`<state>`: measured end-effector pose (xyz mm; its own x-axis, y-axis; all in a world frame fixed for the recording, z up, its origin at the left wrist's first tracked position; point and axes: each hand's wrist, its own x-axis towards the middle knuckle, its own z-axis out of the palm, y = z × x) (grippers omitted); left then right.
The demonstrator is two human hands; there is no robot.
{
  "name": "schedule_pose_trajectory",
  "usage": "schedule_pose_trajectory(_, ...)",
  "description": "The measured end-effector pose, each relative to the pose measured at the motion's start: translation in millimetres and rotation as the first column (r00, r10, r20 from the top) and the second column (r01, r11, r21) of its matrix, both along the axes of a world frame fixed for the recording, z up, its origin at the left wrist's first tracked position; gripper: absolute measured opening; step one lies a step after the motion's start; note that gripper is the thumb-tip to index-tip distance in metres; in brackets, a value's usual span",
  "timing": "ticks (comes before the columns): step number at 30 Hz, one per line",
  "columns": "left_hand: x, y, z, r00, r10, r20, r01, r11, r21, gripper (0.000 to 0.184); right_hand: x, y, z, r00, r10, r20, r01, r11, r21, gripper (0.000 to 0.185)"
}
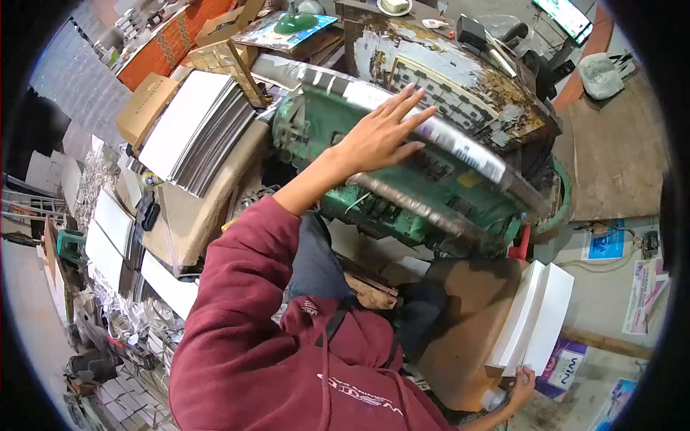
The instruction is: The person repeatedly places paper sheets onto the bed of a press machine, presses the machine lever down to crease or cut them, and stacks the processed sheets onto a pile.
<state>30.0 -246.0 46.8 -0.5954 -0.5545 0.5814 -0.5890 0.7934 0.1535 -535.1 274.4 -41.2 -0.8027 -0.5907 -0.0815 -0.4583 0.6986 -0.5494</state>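
My left hand [384, 136] reaches forward with fingers stretched out and holds nothing. It is over the upper edge of a green machine [424, 169], by a long bar [460, 147] with printed strips on it. At lower right, my right hand [522, 388] is closed on the near end of a stack of white sheets [548, 316]. That stack stands at the side of a worn brown board [460, 337]. Part of the right hand's grip is hidden.
A thick pile of white sheets [194, 129] lies on a padded surface [190, 215] at left, beside a cardboard box [147, 108]. A green lamp shade [295, 23] is at the back. Paper scraps [151, 323] cover the floor at left. A wooden board [611, 151] stands right.
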Motion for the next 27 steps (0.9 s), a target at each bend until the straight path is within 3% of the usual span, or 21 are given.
schedule_pose_trajectory(2,-2,-7,0,1.000,-0.001,-0.012,0.001,1.000,-0.012,0.066,2,-5,20,0.990,-0.105,0.093,0.081,0.970,0.228,0.022)
schedule_pose_trajectory(3,-1,-11,-2,1.000,0.000,0.006,0.000,1.000,0.004,0.067,-4,-2,14,0.990,-0.107,0.091,0.084,0.970,0.227,0.022)
schedule_pose_trajectory(4,1,-18,-10,1.000,0.004,0.004,-0.004,0.998,0.055,0.068,-12,2,5,0.967,-0.011,-0.253,0.008,1.000,-0.013,0.023)
schedule_pose_trajectory(5,4,-25,-23,1.000,0.009,-0.001,-0.009,0.994,0.109,0.068,-22,9,0,0.814,0.002,-0.580,-0.150,0.967,-0.207,0.024)
schedule_pose_trajectory(6,12,-35,-44,0.999,0.020,0.049,-0.030,0.978,0.206,0.071,-2,-12,28,0.622,-0.008,-0.783,-0.133,0.984,-0.116,0.027)
schedule_pose_trajectory(7,19,-36,-67,0.982,0.071,0.177,-0.121,0.947,0.296,0.075,18,-33,51,0.617,-0.010,-0.787,-0.126,0.986,-0.112,0.027)
schedule_pose_trajectory(9,28,-25,-87,0.911,0.070,0.405,-0.277,0.834,0.478,0.084,53,-70,83,0.849,-0.129,-0.513,-0.054,0.944,-0.327,0.031)
schedule_pose_trajectory(10,31,-8,-90,0.866,0.022,0.499,-0.344,0.750,0.564,0.089,64,-90,89,0.919,-0.103,-0.380,-0.070,0.907,-0.416,0.028)
schedule_pose_trajectory(13,40,47,-95,0.879,-0.024,0.477,-0.255,0.821,0.511,0.098,79,-155,86,0.978,0.165,-0.124,-0.206,0.802,-0.561,0.024)
schedule_pose_trajectory(15,43,91,-88,0.870,-0.040,0.491,-0.236,0.842,0.486,0.106,119,-214,70,0.922,0.380,0.076,-0.265,0.761,-0.592,0.021)
schedule_pose_trajectory(16,48,110,-82,0.876,-0.050,0.480,-0.203,0.864,0.460,0.108,135,-243,54,0.833,0.519,0.189,-0.262,0.673,-0.692,0.020)
schedule_pose_trajectory(17,52,127,-78,0.900,-0.043,0.435,-0.159,0.894,0.418,0.112,140,-274,23,0.770,0.609,0.191,-0.349,0.653,-0.672,0.020)
schedule_pose_trajectory(19,61,151,-58,0.905,-0.056,0.423,-0.121,0.917,0.380,0.086,176,-334,16,0.735,0.596,0.324,-0.444,0.783,-0.436,0.027)
schedule_pose_trajectory(20,70,157,-54,0.903,-0.050,0.426,-0.123,0.921,0.370,0.086,182,-362,-2,0.622,0.668,0.409,-0.455,0.733,-0.506,0.027)
schedule_pose_trajectory(21,82,161,-52,0.870,-0.033,0.491,-0.148,0.934,0.325,0.074,187,-390,-25,0.491,0.728,0.479,-0.452,0.682,-0.575,0.027)
schedule_pose_trajectory(22,94,164,-48,0.833,-0.013,0.554,-0.170,0.945,0.278,0.064,197,-414,-32,0.463,0.754,0.466,-0.513,0.657,-0.553,0.029)
schedule_pose_trajectory(23,102,168,-37,0.898,0.065,0.436,-0.197,0.943,0.267,0.060,203,-435,-34,0.434,0.778,0.455,-0.571,0.628,-0.529,0.032)
schedule_pose_trajectory(25,129,161,0,0.898,0.143,0.415,-0.302,0.887,0.349,0.059,200,-471,-37,0.445,0.765,0.465,-0.593,0.641,-0.487,0.041)
schedule_pose_trajectory(26,142,163,20,0.863,0.281,0.420,-0.412,0.872,0.265,0.062,188,-488,-34,0.488,0.798,0.352,-0.719,0.597,-0.356,0.058)
schedule_pose_trajectory(27,158,165,35,0.812,0.415,0.411,-0.520,0.835,0.183,0.065,178,-495,-28,0.543,0.839,-0.044,-0.834,0.532,-0.149,0.077)
